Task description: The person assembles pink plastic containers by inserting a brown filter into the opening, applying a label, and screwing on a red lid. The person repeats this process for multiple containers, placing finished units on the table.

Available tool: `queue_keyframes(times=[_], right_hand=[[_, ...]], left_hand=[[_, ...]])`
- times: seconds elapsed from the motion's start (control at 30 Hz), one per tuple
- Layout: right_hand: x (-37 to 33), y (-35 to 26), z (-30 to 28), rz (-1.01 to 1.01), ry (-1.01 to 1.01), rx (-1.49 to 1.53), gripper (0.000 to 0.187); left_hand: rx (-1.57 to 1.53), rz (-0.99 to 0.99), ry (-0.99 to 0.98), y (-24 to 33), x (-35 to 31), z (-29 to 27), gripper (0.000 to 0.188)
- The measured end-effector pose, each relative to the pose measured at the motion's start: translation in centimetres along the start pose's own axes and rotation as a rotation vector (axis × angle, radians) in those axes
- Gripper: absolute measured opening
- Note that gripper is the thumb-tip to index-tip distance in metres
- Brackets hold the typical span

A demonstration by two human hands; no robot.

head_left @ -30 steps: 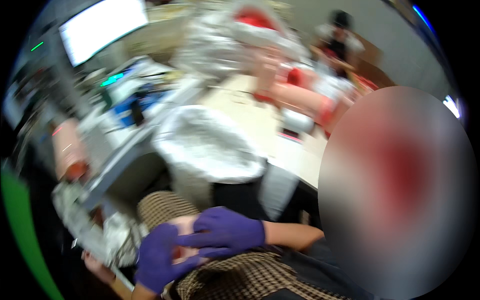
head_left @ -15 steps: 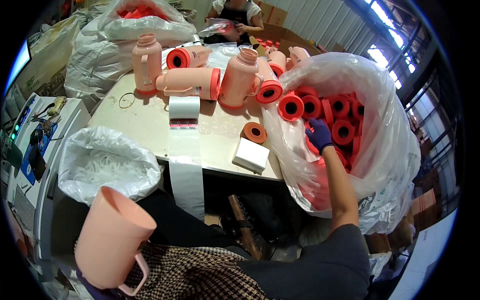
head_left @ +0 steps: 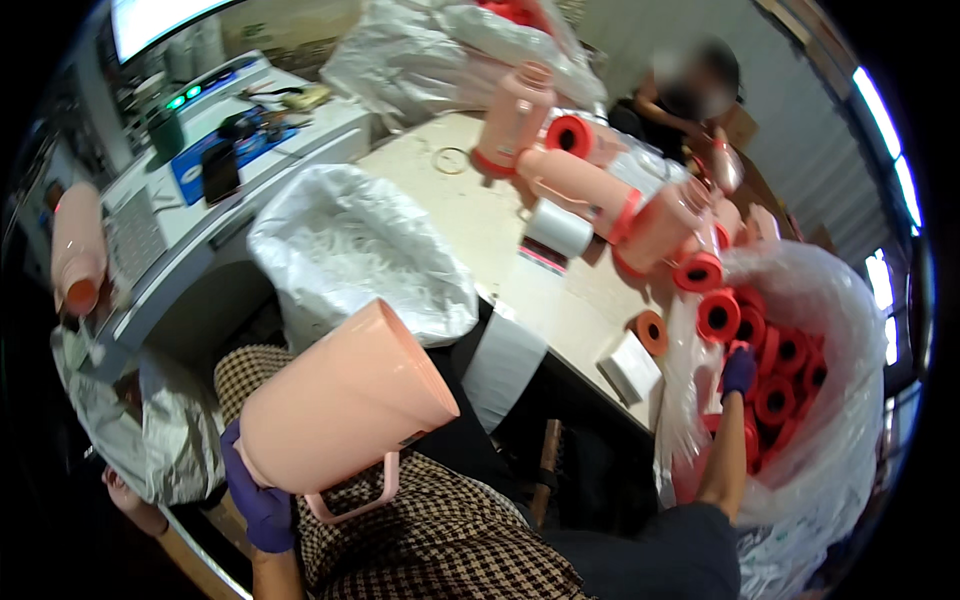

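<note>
My left hand (head_left: 258,500), in a purple glove, is wrapped round the narrow neck end of a pink thermos flask body (head_left: 340,410). The flask lies tilted over my lap, its wide open end toward the upper right and its handle below. On the right, my purple-gloved right hand (head_left: 738,372) is inside a clear plastic bag (head_left: 850,330) of red ring-shaped bases (head_left: 775,400). Its fingers look closed at the edge of a red base (head_left: 718,316); the grip is small and partly hidden.
Pink thermos flasks (head_left: 515,118) stand and lie on the table (head_left: 410,165), beside a label roll (head_left: 560,228), brown tape roll (head_left: 649,332) and white box (head_left: 630,367). A white bag (head_left: 350,250) holds translucent rings. Another person (head_left: 690,95) sits across the table. A side desk (head_left: 290,150) carries a phone.
My view has turned left, so the table appears shifted right. The flask in my left hand has come up and tipped toward the right. My right hand stays among the red bases.
</note>
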State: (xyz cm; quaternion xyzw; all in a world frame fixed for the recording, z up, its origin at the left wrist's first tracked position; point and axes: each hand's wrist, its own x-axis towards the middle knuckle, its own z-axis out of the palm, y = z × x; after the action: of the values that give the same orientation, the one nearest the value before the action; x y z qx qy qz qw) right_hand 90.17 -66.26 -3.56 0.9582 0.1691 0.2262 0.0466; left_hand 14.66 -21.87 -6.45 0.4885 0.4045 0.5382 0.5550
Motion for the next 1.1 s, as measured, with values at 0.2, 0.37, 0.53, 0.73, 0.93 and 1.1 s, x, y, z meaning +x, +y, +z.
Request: queue_keyframes(times=[0.2, 0.37, 0.53, 0.73, 0.93, 1.1], right_hand=[[-10.2, -24.8, -11.8, -0.365, 0.15, 1.165, 0.044], [-22.1, -44.4, -23.3, -0.793, -0.234, 1.408, 0.058], [-24.0, -49.2, -23.2, -0.913, -0.172, 1.581, 0.063], [-25.3, -49.6, -23.1, -0.974, -0.126, 1.551, 0.064], [-25.3, -48.8, -22.2, -0.928, -0.125, 1.6, 0.067], [-25.9, -48.6, -21.5, -0.797, -0.233, 1.723, 0.069]], left_hand=[[0.314, 0.166, -0.078, 0.4, 0.0, -0.7, 0.044], [0.212, 0.105, -0.106, -1.3, 0.5, -1.1, 0.036], [0.447, 0.077, -0.127, 3.1, 0.3, -1.8, 0.035], [0.487, 0.192, -0.184, 3.2, 0.7, -2.0, 0.04], [0.69, 0.373, -0.119, 4.2, 0.6, -0.8, 0.035], [0.436, 0.216, 0.052, 3.9, -0.9, -0.9, 0.033]])
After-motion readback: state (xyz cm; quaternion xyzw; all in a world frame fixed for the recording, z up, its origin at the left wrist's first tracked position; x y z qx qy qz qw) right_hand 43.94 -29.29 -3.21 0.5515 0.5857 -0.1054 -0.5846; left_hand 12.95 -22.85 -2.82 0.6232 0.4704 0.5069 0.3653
